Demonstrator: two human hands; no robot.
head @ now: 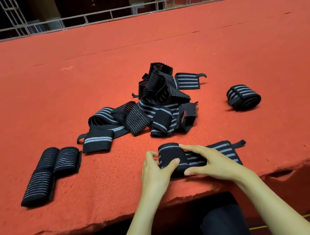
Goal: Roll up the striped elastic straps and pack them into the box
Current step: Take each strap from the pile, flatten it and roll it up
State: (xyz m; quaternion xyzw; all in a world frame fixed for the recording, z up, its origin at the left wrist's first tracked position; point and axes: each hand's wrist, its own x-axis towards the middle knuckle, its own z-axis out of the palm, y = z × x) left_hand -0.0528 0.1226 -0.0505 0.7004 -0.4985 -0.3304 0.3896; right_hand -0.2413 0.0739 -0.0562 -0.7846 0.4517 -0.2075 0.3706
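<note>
A black strap with grey stripes (pixel 172 156) lies partly rolled near the front edge of the red surface. Its unrolled tail (pixel 224 150) stretches to the right and ends in a thin loop. My left hand (pixel 155 170) grips the left end of the roll, thumb across its front. My right hand (pixel 206 160) holds the roll from the right, fingers over its top. A loose heap of unrolled straps (pixel 148 108) lies in the middle. One rolled strap (pixel 243 97) sits at the right. No box is in view.
Rolled straps lie side by side (pixel 50 171) at the left. The red felt surface (pixel 63 91) has a frayed front edge just under my wrists. A metal railing (pixel 112 13) runs along the far side. My dark-trousered knees show below the edge.
</note>
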